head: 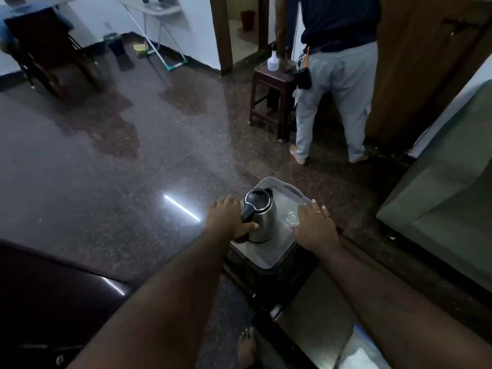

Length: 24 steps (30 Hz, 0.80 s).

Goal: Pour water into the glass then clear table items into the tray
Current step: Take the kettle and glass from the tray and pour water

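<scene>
1. The kettle (259, 215) and the glass (292, 218) are both standing upright inside the tray (269, 255), which is sitting on a small dark desk (282, 275), so the clearing seems nearly done.
2. The left hand (229, 219) is lying half open against the kettle's black handle, probably steadying it.
3. The right hand (315, 225) is spreading flat over the tray's right rim beside the glass, gripping nothing clearly.
</scene>
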Each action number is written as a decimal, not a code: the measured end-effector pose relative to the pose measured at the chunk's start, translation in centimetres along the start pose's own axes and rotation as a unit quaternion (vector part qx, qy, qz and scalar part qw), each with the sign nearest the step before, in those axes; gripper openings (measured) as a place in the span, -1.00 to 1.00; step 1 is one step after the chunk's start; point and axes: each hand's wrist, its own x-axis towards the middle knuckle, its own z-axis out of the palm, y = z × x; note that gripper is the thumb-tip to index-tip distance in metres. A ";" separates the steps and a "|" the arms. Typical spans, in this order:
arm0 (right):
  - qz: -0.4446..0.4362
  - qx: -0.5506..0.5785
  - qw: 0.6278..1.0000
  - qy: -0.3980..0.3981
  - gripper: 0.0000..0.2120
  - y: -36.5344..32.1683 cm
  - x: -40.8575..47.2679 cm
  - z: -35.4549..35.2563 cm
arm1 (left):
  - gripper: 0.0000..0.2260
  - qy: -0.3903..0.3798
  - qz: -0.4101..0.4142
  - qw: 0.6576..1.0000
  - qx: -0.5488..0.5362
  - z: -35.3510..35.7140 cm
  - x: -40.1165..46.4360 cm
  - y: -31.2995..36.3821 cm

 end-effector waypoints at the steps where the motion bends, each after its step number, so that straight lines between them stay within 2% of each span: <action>1: 0.021 0.031 0.999 -0.013 -0.59 0.1 1.6 0.6 | -0.23 -0.035 -0.009 0.999 -0.016 0.2 1.5 -0.6; 3: 0.061 0.063 0.996 -0.020 -0.70 0.1 4.9 2.6 | -0.26 -0.098 -0.039 0.993 -0.044 1.5 4.4 -1.4; 7: 0.080 0.077 0.994 -0.020 -0.64 0.7 9.8 6.6 | -0.34 -0.193 -0.066 0.973 -0.103 5.3 8.2 -1.2; 9: 0.100 0.090 0.991 -0.028 -0.42 1.2 12.0 8.6 | -0.45 -0.197 -0.071 0.969 -0.132 7.4 9.4 -0.9; 12: 0.155 0.119 0.977 -0.083 0.00 2.1 13.8 11.3 | -0.49 -0.174 -0.108 0.959 -0.195 10.0 9.4 -1.2; 13: 0.172 0.127 0.972 -0.100 0.07 2.4 14.2 12.1 | -0.53 -0.168 -0.125 0.950 -0.233 10.8 9.3 -1.5; 16: 0.191 0.156 0.965 -0.089 0.04 3.3 14.8 13.6 | -0.74 -0.155 -0.167 0.896 -0.381 12.4 8.5 -1.8; 19: 0.173 0.181 0.967 -0.041 -0.11 3.6 14.9 13.6 | -0.69 -0.127 -0.198 0.852 -0.469 13.1 8.3 -1.5; 21: 0.147 0.192 0.970 -0.024 -0.18 3.7 14.5 13.3 | -0.65 -0.112 -0.199 0.843 -0.488 13.4 8.3 -1.3; 24: 0.141 0.248 0.958 0.002 -0.16 3.9 13.5 11.6 | -0.69 -0.098 -0.192 0.840 -0.497 12.9 8.0 -1.1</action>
